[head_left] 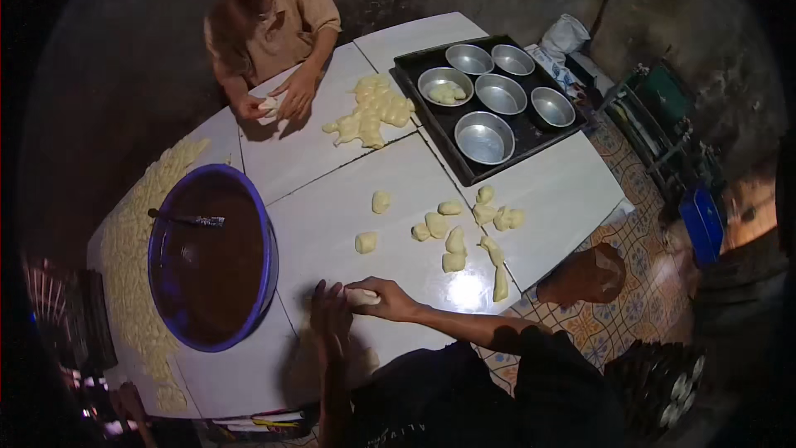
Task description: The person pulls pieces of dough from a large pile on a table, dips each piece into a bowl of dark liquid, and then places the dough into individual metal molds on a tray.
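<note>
At the near middle of the white tiled table, my right hand (385,303) grips a pale piece of dough (363,298). Beside it, my left hand (332,315) is closed against the same piece, its fingers partly shadowed. Several cut dough lumps (454,240) lie just beyond my hands and to their right. A purple basin (264,249) of dark brown filling, with a utensil (195,218) resting across it, stands to my left. Across the table, a co-worker's hands (286,99) work another piece of dough, near a flattened spread of dough pieces (369,112).
A black tray (539,153) with several round metal pans (485,141) sits at the back right. Small dough pieces (141,216) cover the table's left edge. A co-worker (269,17) leans over the far side. A green metal machine (663,99) and blue bin (699,224) are off to the right.
</note>
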`<action>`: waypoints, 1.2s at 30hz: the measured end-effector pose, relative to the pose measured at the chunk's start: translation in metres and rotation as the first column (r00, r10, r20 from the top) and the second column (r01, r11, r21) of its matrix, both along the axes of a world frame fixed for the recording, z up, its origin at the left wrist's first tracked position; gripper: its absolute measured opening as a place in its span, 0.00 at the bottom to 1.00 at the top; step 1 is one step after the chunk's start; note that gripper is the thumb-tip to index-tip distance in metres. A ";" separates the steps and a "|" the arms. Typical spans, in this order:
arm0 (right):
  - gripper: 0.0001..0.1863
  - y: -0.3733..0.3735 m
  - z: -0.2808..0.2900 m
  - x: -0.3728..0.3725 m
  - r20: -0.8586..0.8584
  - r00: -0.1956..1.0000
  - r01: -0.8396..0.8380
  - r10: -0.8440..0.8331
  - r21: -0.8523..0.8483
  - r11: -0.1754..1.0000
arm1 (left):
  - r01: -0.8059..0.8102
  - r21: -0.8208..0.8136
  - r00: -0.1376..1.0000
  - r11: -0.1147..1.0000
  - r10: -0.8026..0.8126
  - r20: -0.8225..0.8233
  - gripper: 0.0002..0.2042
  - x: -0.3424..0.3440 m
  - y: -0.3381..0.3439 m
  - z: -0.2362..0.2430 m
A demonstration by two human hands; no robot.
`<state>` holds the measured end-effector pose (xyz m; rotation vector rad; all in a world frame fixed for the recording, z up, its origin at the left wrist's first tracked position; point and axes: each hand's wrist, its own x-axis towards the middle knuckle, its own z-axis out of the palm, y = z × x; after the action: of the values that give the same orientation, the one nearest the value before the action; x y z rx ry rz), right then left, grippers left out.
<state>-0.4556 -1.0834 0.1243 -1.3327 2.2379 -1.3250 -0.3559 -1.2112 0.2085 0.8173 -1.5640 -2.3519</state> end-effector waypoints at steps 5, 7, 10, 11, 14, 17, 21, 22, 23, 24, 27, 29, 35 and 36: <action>0.32 0.079 0.036 -0.042 0.859 0.013 0.503 0.511 -0.447 0.739 | 0.106 0.026 0.945 0.994 -0.092 -0.314 0.29 -0.030 0.044 0.091; 0.34 0.128 0.090 -0.087 0.922 0.157 0.511 0.354 -0.382 0.770 | 0.106 -0.044 0.941 0.993 -0.114 -0.320 0.28 -0.040 0.046 0.093; 0.31 0.164 0.102 -0.182 0.527 0.726 0.616 -0.442 -0.212 0.758 | 0.175 -0.101 0.972 0.979 -0.189 -0.140 0.23 -0.043 0.036 0.066; 0.32 0.176 0.102 -0.213 0.302 0.748 0.650 -0.592 -0.152 0.744 | 0.184 -0.092 0.970 0.979 -0.196 -0.144 0.23 -0.042 0.034 0.055; 0.42 0.185 0.078 -0.286 -0.064 0.736 0.677 -0.674 0.050 0.735 | 0.243 -0.078 0.968 0.967 -0.247 -0.046 0.20 -0.034 0.019 0.005; 0.55 0.215 0.020 -0.318 -0.080 0.663 0.745 -0.745 0.167 0.645 | 0.225 -0.081 0.974 0.971 -0.226 0.008 0.19 -0.031 0.026 0.003; 0.23 0.171 0.048 -0.271 -0.572 0.248 0.871 -0.782 -0.220 0.438 | 0.019 -0.025 0.995 0.999 -0.017 0.096 0.16 0.008 -0.002 -0.039; 0.21 0.144 0.064 -0.240 -0.436 0.360 0.846 -0.825 -0.220 0.486 | -0.056 -0.109 0.998 0.992 0.060 0.027 0.15 0.016 -0.002 -0.029; 0.20 0.118 0.065 -0.216 -0.277 0.563 0.755 -0.779 -0.210 0.621 | -0.102 -0.117 0.994 0.988 0.107 0.035 0.15 0.021 -0.002 -0.029; 0.19 0.089 0.070 -0.186 -0.139 0.791 0.543 -0.596 -0.288 0.788 | -0.136 -0.148 0.986 0.980 0.149 0.078 0.15 0.024 -0.001 -0.032; 0.20 0.016 0.075 -0.098 -0.216 0.941 0.283 -0.261 0.079 0.956 | -0.153 -0.167 0.985 0.974 0.163 0.049 0.13 0.021 0.005 -0.018; 0.20 -0.012 0.041 -0.083 -0.319 0.938 0.195 -0.136 0.161 0.967 | -0.067 -0.116 0.988 0.991 0.050 -0.148 0.12 0.015 0.012 -0.024; 0.19 0.006 0.056 -0.034 0.187 0.977 0.130 -0.101 -0.151 0.980 | -0.137 -0.293 0.990 0.946 0.124 -0.062 0.16 0.019 0.031 -0.028; 0.19 0.016 0.077 -0.022 0.316 0.949 0.051 0.007 -0.177 0.983 | -0.161 -0.267 0.987 0.950 0.149 -0.065 0.17 0.016 0.041 -0.003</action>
<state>-0.4774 -1.0673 0.2009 -1.0588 1.9595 -1.6553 -0.3396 -1.1705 0.2058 0.7875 -1.6885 -1.9766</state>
